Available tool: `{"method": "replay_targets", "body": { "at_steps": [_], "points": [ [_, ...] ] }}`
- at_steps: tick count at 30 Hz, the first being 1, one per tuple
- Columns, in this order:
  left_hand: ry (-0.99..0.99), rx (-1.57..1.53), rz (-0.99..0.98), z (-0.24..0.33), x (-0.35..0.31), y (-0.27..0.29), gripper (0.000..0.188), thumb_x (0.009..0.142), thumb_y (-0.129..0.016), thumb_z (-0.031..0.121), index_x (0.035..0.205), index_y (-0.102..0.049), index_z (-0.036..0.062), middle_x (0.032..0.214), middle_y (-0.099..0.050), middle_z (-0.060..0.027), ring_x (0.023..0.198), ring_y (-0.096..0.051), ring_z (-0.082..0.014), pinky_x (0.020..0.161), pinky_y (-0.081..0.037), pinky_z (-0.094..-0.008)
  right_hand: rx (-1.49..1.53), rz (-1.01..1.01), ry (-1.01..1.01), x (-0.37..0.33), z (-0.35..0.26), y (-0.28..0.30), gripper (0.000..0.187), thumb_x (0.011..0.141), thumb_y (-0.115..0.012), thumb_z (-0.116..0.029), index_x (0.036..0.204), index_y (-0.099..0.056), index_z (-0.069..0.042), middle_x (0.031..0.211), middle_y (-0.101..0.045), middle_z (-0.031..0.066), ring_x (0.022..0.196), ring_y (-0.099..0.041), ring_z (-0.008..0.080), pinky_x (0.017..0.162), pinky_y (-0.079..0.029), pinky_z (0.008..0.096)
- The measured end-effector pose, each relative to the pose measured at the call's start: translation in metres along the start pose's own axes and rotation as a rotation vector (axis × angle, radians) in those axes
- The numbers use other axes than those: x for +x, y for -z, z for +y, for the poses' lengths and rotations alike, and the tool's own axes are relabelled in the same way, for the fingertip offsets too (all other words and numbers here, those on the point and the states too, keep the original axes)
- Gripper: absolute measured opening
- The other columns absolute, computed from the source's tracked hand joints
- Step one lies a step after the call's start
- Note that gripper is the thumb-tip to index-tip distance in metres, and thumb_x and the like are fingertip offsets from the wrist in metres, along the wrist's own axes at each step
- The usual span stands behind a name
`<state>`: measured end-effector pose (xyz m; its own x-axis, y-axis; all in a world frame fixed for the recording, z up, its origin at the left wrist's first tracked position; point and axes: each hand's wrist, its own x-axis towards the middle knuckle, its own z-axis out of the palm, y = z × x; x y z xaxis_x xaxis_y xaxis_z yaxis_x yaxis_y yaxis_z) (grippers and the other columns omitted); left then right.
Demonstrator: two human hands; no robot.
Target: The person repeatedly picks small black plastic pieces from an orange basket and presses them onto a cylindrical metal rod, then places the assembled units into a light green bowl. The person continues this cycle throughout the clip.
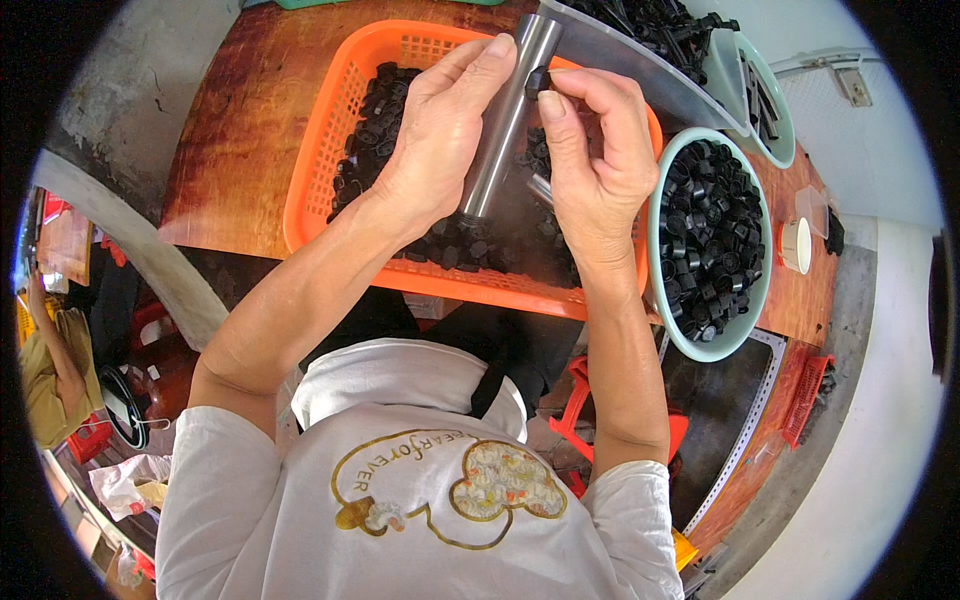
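Observation:
A shiny metal tube [497, 150] rises at a slant over the orange basket [300, 195]. My left hand [437, 135] is closed against its left side, the thumb near the upper end and the other fingers partly hidden. On the tube's right side, my right hand [603, 150] pinches a small black plastic piece [538, 83] between thumb and forefinger, touching the metal. Many small black plastic parts [365, 135] lie in the basket below both hands. A second, short metal piece [541, 189] shows beside the right hand, mostly hidden behind it.
Right of the basket, a pale green basin [660, 262] is heaped with black ring-like parts. A clear bin [640, 62] of long black parts and another green basin [783, 135] stand behind it. A paper cup [797, 246] sits on the wooden table [225, 150]. Another person's arm [62, 350] shows far left.

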<state>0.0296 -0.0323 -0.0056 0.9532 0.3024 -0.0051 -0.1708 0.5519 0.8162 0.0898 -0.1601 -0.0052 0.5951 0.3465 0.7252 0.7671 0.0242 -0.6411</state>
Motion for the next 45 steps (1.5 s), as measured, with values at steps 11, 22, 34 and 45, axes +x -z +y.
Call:
{"method": "replay_targets", "body": {
  "at_steps": [11, 22, 34, 45],
  "points": [
    [-0.046, 0.069, 0.011, 0.001, -0.003, -0.006, 0.033, 0.104, -0.053, 0.033, 0.112, -0.066, 0.0034, 0.082, -0.066, -0.0018, 0.069, -0.061, -0.0072, 0.060, -0.051, -0.0233, 0.593, -0.080, -0.581, 0.006, -0.007, 0.006, 0.027, 0.094, -0.070, -0.011, 0.114, -0.058, 0.003, 0.100, -0.065, 0.0074, 0.084, -0.063, 0.0123, 0.071, -0.055, 0.0255],
    [0.024, 0.197, -0.071, -0.001, -0.005, -0.008, 0.041, 0.105, -0.050, 0.039, 0.114, -0.064, 0.0017, 0.074, -0.065, -0.0062, 0.055, -0.062, -0.0110, 0.051, -0.052, -0.0229, 0.700, -0.134, -0.650, 0.008, 0.002, 0.018, 0.041, 0.092, -0.072, -0.015, 0.124, -0.057, 0.006, 0.098, -0.068, 0.0090, 0.079, -0.060, 0.0122, 0.072, -0.053, 0.0268],
    [0.077, 0.425, -0.119, 0.000, -0.007, -0.009, 0.048, 0.101, -0.058, 0.040, 0.125, -0.051, -0.0012, 0.081, -0.064, -0.0072, 0.061, -0.064, -0.0111, 0.053, -0.054, -0.0235, 0.692, 0.011, -0.619, 0.002, 0.021, 0.024, 0.032, 0.093, -0.068, -0.009, 0.122, -0.061, 0.005, 0.107, -0.066, 0.0087, 0.096, -0.062, 0.0153, 0.089, -0.050, 0.0327],
    [0.042, 0.522, -0.126, 0.002, -0.010, -0.011, 0.039, 0.098, -0.061, 0.034, 0.111, -0.065, -0.0022, 0.079, -0.065, -0.0047, 0.063, -0.062, -0.0088, 0.055, -0.050, -0.0228, 0.686, -0.018, -0.619, 0.000, 0.022, 0.028, 0.029, 0.093, -0.069, -0.008, 0.119, -0.062, 0.003, 0.104, -0.068, 0.0080, 0.097, -0.063, 0.0154, 0.092, -0.050, 0.0337]
  ]
}}
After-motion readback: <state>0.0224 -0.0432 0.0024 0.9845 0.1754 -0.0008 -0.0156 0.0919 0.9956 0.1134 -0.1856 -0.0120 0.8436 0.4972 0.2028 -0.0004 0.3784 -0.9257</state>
